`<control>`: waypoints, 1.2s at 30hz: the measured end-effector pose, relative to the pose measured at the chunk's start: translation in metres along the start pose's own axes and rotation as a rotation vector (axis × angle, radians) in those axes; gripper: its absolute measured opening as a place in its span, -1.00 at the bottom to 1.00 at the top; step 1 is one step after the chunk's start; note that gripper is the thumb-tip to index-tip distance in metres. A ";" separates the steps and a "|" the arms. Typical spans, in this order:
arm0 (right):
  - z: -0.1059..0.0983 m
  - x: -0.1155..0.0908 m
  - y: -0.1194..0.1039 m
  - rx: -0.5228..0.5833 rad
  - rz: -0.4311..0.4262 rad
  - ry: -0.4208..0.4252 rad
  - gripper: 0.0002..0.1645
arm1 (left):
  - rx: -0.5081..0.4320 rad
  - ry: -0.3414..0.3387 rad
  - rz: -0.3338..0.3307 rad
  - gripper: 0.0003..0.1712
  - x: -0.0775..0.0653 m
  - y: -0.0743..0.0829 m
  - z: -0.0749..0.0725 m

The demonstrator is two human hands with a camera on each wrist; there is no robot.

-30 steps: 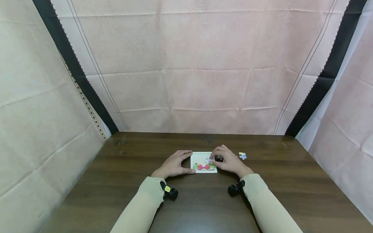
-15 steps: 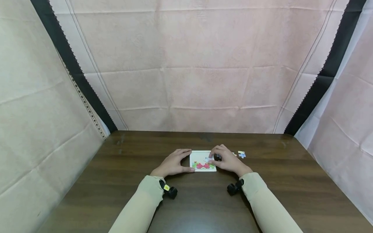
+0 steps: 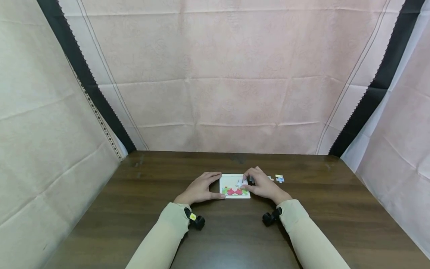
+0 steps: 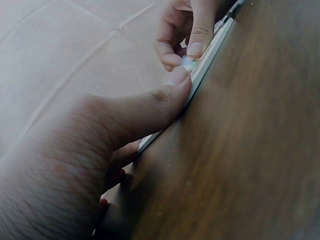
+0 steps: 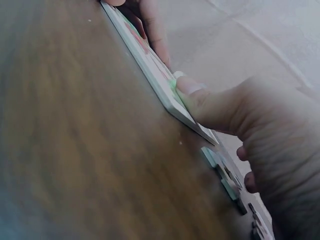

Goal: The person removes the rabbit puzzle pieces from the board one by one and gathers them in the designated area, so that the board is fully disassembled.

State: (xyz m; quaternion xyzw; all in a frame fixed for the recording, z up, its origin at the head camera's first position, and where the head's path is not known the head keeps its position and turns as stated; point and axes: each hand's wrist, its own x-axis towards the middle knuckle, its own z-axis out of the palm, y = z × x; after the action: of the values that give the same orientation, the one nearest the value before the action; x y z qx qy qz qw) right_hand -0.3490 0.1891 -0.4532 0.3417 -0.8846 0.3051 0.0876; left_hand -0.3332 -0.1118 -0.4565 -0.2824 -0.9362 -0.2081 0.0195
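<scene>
A small white-framed jigsaw board (image 3: 231, 179) with a red and green picture along its lower part lies flat on the table. My left hand (image 3: 200, 189) holds its left side, thumb at the near corner and fingers at the far one. Over the board's right side, my right hand (image 3: 262, 185) pinches a small pale blue jigsaw piece (image 4: 188, 63) between thumb and fingers. In the right wrist view the right thumb (image 5: 195, 95) comes down at the board's edge. The fingers mostly cover the piece, so whether it sits in the picture is hidden.
Loose jigsaw pieces lie just right of the board; one blue and yellow piece (image 3: 279, 178) shows beyond the right hand, and others (image 5: 225, 172) lie partly under it. The brown wooden table (image 3: 231, 239) is backed by pale cloth walls (image 3: 235, 93).
The right hand's fingertips stay at the board's right side with only a slight shift. The left hand keeps its hold, and the board stays where it was.
</scene>
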 end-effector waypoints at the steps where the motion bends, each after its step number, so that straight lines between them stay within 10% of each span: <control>1: 0.000 0.000 0.000 0.006 0.006 0.003 -0.76 | -0.003 0.002 0.002 0.16 0.000 0.000 0.000; 36: 0.002 -0.003 0.004 0.036 -0.106 0.088 -0.82 | 0.004 -0.004 -0.003 0.15 0.000 -0.001 -0.001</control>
State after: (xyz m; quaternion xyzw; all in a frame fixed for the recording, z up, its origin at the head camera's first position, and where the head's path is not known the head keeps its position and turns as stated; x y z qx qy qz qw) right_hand -0.3493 0.1913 -0.4577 0.3761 -0.8549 0.3304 0.1362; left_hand -0.3340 -0.1131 -0.4558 -0.2813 -0.9372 -0.2056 0.0178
